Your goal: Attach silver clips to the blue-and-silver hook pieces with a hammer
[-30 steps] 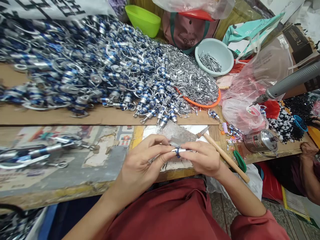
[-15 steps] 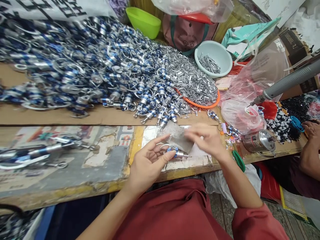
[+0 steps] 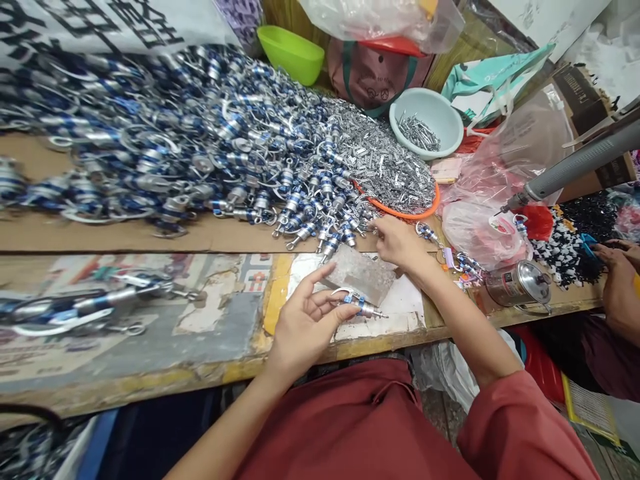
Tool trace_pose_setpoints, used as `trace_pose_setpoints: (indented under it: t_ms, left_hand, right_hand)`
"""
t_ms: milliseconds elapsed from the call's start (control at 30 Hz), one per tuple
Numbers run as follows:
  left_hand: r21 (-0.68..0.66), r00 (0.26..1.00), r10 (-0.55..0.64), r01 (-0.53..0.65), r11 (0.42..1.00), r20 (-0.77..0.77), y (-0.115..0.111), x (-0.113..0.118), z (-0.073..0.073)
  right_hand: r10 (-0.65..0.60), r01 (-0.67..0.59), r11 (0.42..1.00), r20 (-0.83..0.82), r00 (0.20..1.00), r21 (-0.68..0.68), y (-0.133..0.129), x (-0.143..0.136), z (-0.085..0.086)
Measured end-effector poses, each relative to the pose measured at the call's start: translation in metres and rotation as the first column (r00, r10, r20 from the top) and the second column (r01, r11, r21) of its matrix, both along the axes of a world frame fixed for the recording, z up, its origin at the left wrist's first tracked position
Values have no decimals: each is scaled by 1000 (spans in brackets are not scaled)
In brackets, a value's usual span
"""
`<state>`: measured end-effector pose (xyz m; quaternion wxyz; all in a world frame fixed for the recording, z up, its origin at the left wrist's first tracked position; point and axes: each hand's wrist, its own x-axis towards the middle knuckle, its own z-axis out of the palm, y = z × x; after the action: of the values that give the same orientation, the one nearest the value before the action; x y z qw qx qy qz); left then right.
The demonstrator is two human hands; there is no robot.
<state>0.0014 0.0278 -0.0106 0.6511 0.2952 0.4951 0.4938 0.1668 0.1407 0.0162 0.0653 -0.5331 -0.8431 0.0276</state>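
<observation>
My left hand (image 3: pixel 307 320) pinches a blue-and-silver cylindrical metal fitting (image 3: pixel 357 303) between thumb and fingers. The fitting has a curved silver strip on one side and a thin pin pointing right. Behind it lies a grey flat block (image 3: pixel 363 273) on a white sheet (image 3: pixel 405 313). My right hand (image 3: pixel 400 243) reaches past the block to the near edge of the small flat silver pieces (image 3: pixel 385 167). Its fingers are drawn together at the tips; whatever may be between them is too small to make out.
A large heap of similar fittings (image 3: pixel 200 133) covers the left and back. An orange rim (image 3: pixel 423 215) edges the silver pieces. A pale blue bowl (image 3: pixel 453 127) holds pins. At right are a hanging grey screwdriver (image 3: pixel 575 163), a metal canister (image 3: pixel 517 283) and another person's hand (image 3: pixel 620 273).
My right hand has moved up and away from beside the fitting to the edge of the silver pieces. My left hand keeps hold of the fitting. The view has shifted slightly.
</observation>
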Motion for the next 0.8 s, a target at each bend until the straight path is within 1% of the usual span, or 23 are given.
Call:
trace_pose_setpoints:
  t_ms: [33,100,133,200,267,367,433,500,600,700,800]
  left_hand:
    - [6,1000,-8,8,1000,6,0,0,0]
    - [17,1000,-20,19,1000,16,0,0,0]
    - [20,1000,-20,20,1000,20,0,0,0]
    - [17,1000,-18,18,1000,20,0,0,1]
    - [12,1000,-22,22,1000,17,0,-1,1]
    - [8,999,-33,33,999,17,0,-2,3]
    - [4,1000,-27,27,1000,10,0,-3,3]
    - [4,1000,-22,22,1000,1,0,-3,3]
    - [12,1000,-18,18,1000,0,0,-3,2]
    - [19,1000,-14,13,1000,11,0,-2,0]
    - [11,1000,-7,6,1000,27,0,-2,0]
  right_hand:
    - [12,-8,999,-123,992,31,-5,4,2]
    - [74,-55,996,-356,932,64,-21,11,7]
    - [122,-107,993,-438,891,59,-31,14,9]
    - [219,-235,971,-510,832,33,-53,18,15]
    - [281,-319,948,-496,822,9,-70,19,19]
    - [290,-353,935,-489,823,-41,-83,15,23]
    - [270,-373,923,-527,806,-97,-81,8,24]
    - [255,-387,909,-530,809,-153,-76,-1,25]
    - [254,-372,903,-434,864,-213,-69,-13,24]
    - [241,-340,916,-389,889,-211,-68,-16,22]
    - [213,-320,936,-490,845,-146,-71,-8,19]
